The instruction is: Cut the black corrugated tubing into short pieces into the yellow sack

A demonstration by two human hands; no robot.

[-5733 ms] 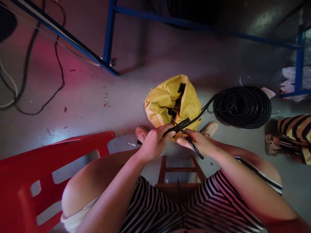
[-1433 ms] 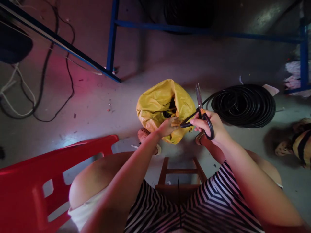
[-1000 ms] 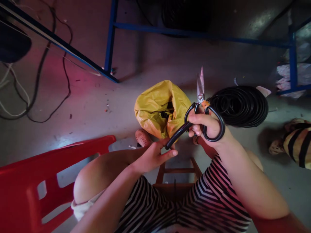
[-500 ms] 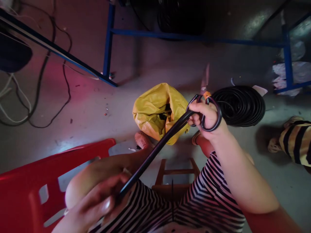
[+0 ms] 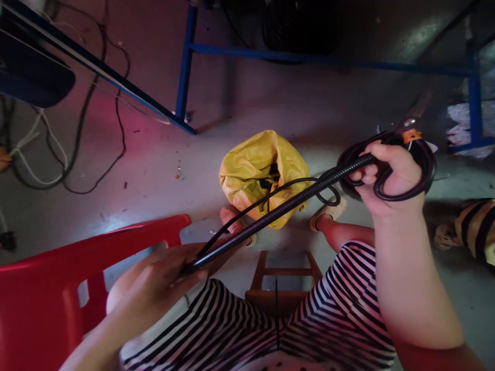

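A long black ribbed tube (image 5: 266, 219) slants up to the right between my hands. My left hand (image 5: 154, 281) is closed around its lower end above my left thigh. Closed at the upper end, my right hand (image 5: 394, 172) grips the tube and also carries scissors (image 5: 400, 197) with black handles. Their blades point away up to the right, blurred, with an orange piece near the pivot. Alongside the tube runs a thin black cable (image 5: 247, 208), looping near the right hand. Below the tube, an open yellow bag (image 5: 247, 159) holds something dark that I cannot make out.
A coil of black tubing (image 5: 430, 159) lies on the floor, partly behind my right hand. At left stands a red plastic chair (image 5: 34, 293). A blue metal frame (image 5: 309, 57) crosses the back, and loose cables (image 5: 83, 118) trail at the left. Another person's striped clothing (image 5: 475, 226) shows at right.
My right hand has moved right with the scissors and the tube's upper end. More of the tube shows between my hands, and the thin cable with its loop has come into sight.
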